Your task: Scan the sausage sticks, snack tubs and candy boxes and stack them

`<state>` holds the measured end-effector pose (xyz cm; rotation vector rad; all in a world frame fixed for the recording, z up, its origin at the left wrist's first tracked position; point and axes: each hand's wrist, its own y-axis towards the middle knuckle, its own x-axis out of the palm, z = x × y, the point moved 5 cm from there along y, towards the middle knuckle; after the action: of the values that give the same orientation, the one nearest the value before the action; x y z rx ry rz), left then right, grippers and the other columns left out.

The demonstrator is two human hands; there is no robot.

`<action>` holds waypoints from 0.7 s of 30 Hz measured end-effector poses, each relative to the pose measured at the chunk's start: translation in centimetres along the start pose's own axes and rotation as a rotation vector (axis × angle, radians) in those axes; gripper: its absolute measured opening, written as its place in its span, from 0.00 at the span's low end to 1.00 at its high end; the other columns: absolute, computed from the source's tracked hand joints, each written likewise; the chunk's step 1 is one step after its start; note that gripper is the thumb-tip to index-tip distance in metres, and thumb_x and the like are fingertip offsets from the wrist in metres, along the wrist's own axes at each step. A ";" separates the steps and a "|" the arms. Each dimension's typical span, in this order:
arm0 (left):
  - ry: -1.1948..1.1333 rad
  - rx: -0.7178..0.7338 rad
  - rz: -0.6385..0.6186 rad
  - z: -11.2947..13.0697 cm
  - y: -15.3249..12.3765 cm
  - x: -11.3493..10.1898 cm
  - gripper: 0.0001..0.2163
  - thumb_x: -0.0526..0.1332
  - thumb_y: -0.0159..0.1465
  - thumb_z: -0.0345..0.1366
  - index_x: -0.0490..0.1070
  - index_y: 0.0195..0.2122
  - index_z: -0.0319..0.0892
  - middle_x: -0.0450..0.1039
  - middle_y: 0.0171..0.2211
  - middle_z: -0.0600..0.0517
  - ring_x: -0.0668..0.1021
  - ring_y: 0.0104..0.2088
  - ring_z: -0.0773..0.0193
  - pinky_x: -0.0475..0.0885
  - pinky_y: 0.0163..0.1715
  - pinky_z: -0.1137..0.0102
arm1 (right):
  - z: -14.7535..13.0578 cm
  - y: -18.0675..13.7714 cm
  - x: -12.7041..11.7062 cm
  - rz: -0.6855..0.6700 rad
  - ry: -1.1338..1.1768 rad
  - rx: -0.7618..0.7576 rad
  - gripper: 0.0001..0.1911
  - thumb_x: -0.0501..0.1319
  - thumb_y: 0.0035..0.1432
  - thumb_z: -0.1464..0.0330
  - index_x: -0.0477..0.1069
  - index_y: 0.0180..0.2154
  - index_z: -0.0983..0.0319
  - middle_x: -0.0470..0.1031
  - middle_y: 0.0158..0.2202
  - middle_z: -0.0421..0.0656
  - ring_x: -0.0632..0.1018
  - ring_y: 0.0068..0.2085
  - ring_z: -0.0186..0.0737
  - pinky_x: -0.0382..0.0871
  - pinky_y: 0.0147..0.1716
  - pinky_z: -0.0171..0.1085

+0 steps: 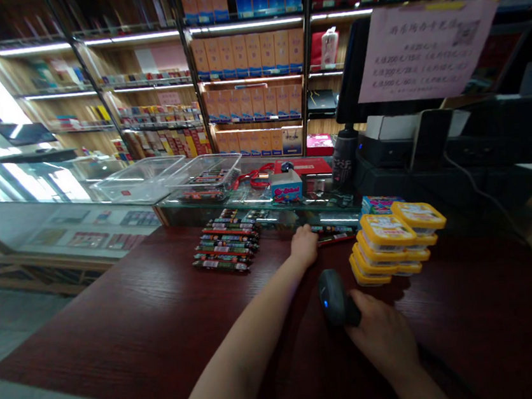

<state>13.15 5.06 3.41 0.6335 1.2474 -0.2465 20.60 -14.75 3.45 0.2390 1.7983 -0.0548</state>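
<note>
Lit shelves (246, 26) and 2 clear bins (129, 183) stand beyond a dark red-brown counter (131, 330). The right hand (384, 333) is wrapped around the handle of a dark scanner (333, 297). The left hand (304, 246) is at slim packets (335, 229) near yellow-lidded tubs (387, 229); whether it pinches any, I cannot tell. Similar sticks (226, 245) lie farther left.

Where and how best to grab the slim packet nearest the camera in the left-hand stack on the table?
Probably pinch the slim packet mid-length, across its narrow width, from above and the near side. It lies long and thin on the table, near edge exposed; the other packets crowd its far side.
</note>
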 end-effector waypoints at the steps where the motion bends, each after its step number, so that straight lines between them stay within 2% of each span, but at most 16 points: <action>1: 0.008 -0.010 -0.007 -0.3 -0.4 -0.2 0.07 0.57 0.61 0.30 0.76 0.34 0.40 0.69 0.40 0.41 0.70 0.44 0.53 0.68 0.40 0.65 | 0.0 0.0 0.0 0.002 0.001 -0.002 0.09 0.56 0.56 0.69 0.70 0.40 0.56 0.77 0.35 0.41 0.78 0.37 0.43 0.60 0.32 0.37; 5: 0.031 -0.070 -0.058 -2.3 -2.9 -1.4 0.08 0.57 0.61 0.29 0.74 0.37 0.40 0.70 0.38 0.43 0.72 0.43 0.56 0.68 0.42 0.65 | 0.0 -0.2 -0.1 0.033 -0.004 -0.007 0.09 0.56 0.56 0.68 0.70 0.40 0.57 0.77 0.35 0.42 0.78 0.36 0.43 0.60 0.31 0.36; 10: 0.049 -0.149 -0.080 -4.7 -6.8 -2.7 0.06 0.57 0.61 0.31 0.74 0.35 0.38 0.69 0.38 0.43 0.71 0.43 0.56 0.67 0.44 0.65 | -0.2 -0.6 -0.1 0.095 -0.026 -0.043 0.09 0.55 0.57 0.67 0.70 0.40 0.58 0.77 0.34 0.42 0.78 0.36 0.43 0.61 0.33 0.37; 15: 0.042 -0.240 0.025 -5.7 -9.9 -3.1 0.08 0.55 0.62 0.31 0.74 0.37 0.40 0.66 0.40 0.45 0.68 0.43 0.57 0.65 0.45 0.65 | -0.1 -0.8 -0.2 0.088 0.003 -0.026 0.09 0.56 0.56 0.66 0.71 0.39 0.57 0.77 0.34 0.41 0.78 0.35 0.41 0.62 0.32 0.36; 21: -0.078 -0.254 0.184 -6.1 -10.8 -3.8 0.10 0.56 0.62 0.29 0.73 0.41 0.41 0.66 0.38 0.47 0.68 0.41 0.59 0.64 0.44 0.67 | 0.7 -0.6 -1.2 0.113 0.123 0.024 0.13 0.57 0.55 0.64 0.71 0.43 0.56 0.79 0.36 0.42 0.79 0.37 0.45 0.64 0.32 0.37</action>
<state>1.60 -0.82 2.49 0.5096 1.1151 0.0407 21.39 -15.65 4.43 0.3675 1.9035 0.0186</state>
